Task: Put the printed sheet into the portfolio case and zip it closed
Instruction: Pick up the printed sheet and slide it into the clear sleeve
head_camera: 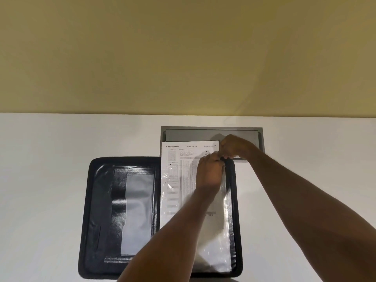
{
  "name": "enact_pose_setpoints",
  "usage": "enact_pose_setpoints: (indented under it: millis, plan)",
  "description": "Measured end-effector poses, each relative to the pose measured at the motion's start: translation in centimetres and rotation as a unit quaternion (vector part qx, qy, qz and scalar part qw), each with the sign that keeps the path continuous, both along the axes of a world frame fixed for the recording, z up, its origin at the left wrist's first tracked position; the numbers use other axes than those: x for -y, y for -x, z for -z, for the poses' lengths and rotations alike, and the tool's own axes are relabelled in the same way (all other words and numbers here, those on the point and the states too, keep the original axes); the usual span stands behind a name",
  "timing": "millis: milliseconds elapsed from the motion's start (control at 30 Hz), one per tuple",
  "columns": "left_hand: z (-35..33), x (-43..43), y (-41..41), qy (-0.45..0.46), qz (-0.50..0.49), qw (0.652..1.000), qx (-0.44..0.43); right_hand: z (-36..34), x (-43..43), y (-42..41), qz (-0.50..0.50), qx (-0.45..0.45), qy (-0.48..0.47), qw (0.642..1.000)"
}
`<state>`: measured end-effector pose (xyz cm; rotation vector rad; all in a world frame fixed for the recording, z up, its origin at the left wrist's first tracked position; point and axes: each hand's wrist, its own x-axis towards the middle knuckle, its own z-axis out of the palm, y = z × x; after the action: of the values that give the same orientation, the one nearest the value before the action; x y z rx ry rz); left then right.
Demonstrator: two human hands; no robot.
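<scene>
white printed sheet [183,155] sits partly inside a clear sleeve in the open black leather portfolio case [101,200]. left hand [209,171] and right hand [234,147] both pinch the sleeve's top corner.

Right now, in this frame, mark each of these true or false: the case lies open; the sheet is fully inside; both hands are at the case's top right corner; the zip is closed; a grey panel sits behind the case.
1. The black leather portfolio case lies open on the white table. True.
2. The white printed sheet is fully inside. False: its top edge sticks out past the case.
3. The left hand and right hand meet at the case's top right corner. True.
4. The zip is closed. False: the case is spread flat.
5. A grey recessed panel sits behind the case. True.
</scene>
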<state>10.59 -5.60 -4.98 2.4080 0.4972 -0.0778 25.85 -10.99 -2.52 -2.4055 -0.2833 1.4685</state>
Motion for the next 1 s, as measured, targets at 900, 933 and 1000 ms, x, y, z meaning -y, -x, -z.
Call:
enact_pose_setpoints:
  millis: [900,933,1000]
  plan:
    - [0.9,1.1,0.9,-0.043,-0.013,0.998,0.044,0.7,-0.2,3.1,-0.18,0.112,-0.072,0.975]
    - [1.0,1.1,1.0,-0.045,-0.017,0.998,0.047,0.8,-0.2,3.2,-0.182,0.108,-0.069,0.975]
    - [1.1,1.2,1.0,-0.045,-0.018,0.998,0.048,1.0,-0.2,3.4,-0.156,0.091,-0.063,0.982]
